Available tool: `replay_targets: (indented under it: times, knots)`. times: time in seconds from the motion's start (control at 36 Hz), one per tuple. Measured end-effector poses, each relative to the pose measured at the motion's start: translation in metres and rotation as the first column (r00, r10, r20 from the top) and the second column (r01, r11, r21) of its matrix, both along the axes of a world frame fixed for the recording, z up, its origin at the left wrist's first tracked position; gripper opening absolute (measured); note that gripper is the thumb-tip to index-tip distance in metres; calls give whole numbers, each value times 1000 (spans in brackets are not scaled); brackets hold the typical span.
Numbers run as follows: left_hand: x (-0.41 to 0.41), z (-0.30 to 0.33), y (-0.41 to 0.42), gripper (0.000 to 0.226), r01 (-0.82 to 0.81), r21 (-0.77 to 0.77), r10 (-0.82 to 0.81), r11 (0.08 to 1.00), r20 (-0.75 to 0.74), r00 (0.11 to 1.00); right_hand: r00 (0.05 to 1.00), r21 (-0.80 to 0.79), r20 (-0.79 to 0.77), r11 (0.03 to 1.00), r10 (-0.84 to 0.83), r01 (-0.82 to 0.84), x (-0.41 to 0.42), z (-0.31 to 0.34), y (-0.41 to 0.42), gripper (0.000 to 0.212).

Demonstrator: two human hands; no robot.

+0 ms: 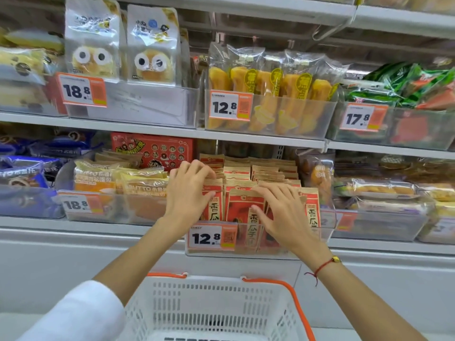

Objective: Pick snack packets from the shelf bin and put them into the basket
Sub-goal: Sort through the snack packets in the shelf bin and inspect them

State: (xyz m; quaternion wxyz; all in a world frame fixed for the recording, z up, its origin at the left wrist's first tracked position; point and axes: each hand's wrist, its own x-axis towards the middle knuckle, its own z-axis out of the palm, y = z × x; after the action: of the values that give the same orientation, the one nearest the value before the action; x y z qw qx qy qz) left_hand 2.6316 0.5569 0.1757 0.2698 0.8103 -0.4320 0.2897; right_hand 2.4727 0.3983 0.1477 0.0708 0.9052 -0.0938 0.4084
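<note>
Both hands reaching into clear shelf bin (248, 252) tagged 12.8. Left hand (189, 193) resting on upright red-and-tan snack packets (236, 190) at bin's left side, fingers spread, released. Right hand (280, 210) lying over front-row packets, fingers straight, grasping nothing. White basket (216, 308) with orange handles sitting directly below bin.

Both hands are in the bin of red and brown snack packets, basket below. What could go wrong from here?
1. The packets stand tightly packed in rows; pulling one with the left hand or right hand may drag neighbours over the low front wall of the clear bin.
2. The basket sits nearer than the shelf edge; a packet dropped straight down could miss it.
</note>
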Motion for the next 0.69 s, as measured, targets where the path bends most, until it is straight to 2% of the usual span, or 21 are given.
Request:
replay_targets:
  times: [0.06,0.14,0.28,0.36,0.47,0.61,0.69]
  knots:
    - [-5,-3,-2,20,-2,24,1,1000,35,999,1000,42,9,999,-21,21,3,1,3,41]
    - [-10,-8,0,11,48,46,-47,998,-10,999,999,114,24,992,-48,45,10,3,6,42]
    - [-19,-19,5,18,116,25,-112,993,-112,987,996,138,-78,989,-33,43,21,7,4,40]
    - [-26,-21,4,27,132,27,-126,991,-162,979,994,226,-95,974,52,-29,22,11,-2,34]
    - [-27,-22,-5,52,212,-1,-201,977,-325,924,982,448,-13,879,191,-165,16,21,-3,14]
    - [-25,-23,-12,54,233,106,-184,967,-345,920,964,529,94,808,247,-259,8,27,2,12]
    - [-22,-24,-12,50,287,67,-236,956,-411,881,943,581,244,744,228,-330,7,34,6,15]
